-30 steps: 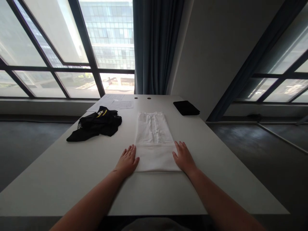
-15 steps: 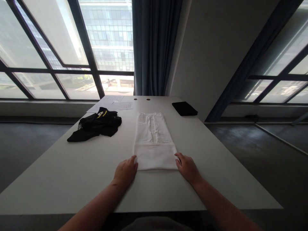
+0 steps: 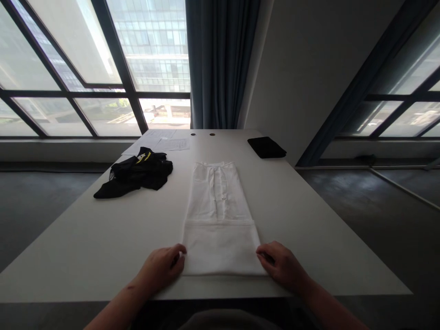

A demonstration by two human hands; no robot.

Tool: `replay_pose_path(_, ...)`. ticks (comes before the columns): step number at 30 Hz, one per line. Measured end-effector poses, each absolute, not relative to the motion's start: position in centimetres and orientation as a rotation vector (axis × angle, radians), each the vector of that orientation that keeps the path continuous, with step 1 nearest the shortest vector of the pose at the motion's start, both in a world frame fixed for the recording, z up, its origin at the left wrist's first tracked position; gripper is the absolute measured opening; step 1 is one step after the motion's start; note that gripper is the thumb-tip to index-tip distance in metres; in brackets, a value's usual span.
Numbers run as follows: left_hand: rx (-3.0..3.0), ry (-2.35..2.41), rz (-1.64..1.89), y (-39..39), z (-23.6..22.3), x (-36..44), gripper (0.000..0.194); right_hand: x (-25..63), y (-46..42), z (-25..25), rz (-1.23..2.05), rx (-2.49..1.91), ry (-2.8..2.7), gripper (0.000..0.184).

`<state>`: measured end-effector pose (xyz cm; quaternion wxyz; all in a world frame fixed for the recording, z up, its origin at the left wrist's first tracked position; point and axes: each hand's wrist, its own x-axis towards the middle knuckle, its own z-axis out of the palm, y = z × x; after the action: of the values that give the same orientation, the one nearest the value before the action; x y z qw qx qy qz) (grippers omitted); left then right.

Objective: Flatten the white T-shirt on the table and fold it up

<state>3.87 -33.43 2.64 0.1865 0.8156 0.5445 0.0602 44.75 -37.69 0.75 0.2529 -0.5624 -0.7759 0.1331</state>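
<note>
A white garment (image 3: 220, 247) lies flat on the table before me, its near part folded up into a smooth band. Its far end has a gathered, waistband-like edge, and creases and a seam run down the middle; whether it is trousers or a skirt I cannot tell. My left hand (image 3: 163, 268) pinches its left side near the front fold, thumb and fingers together. At the opposite side, my right hand (image 3: 282, 263) pinches the right edge with curled fingers. The near fold rests between both hands, close to the table's front edge.
A crumpled black garment (image 3: 140, 174) with yellow marks lies at the left of the white table (image 3: 302, 238). Paper sheets (image 3: 172, 144) are behind it. A folded black cloth (image 3: 266, 147) sits at the far right. Two small round things (image 3: 212, 134) mark the table's far end.
Both hands have moved toward me and slightly apart, and the white garment has slid nearer the table's front edge with them. The view has tilted a little.
</note>
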Motion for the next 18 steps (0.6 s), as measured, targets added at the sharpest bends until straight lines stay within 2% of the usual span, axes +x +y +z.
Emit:
replay_pose_path(5, 2.341, 1.607, 0.237, -29.8, 2.1, 3.9, 0.023, 45.6, -34.9, 0.8, 0.418, -1.524, -2.135, 0.021)
replay_pose_path(12, 2.481, 1.511, 0.264, -19.2, 2.3, 6.3, 0.021, 46.0, -24.1, 0.4, 0.281, -1.521, -2.216, 0.026)
replay_pose_path(18, 2.360, 1.702, 0.441, -10.4, 1.5, 8.6, 0.036, 45.1, -14.7, -0.4, 0.053, -1.660, -2.139, 0.038)
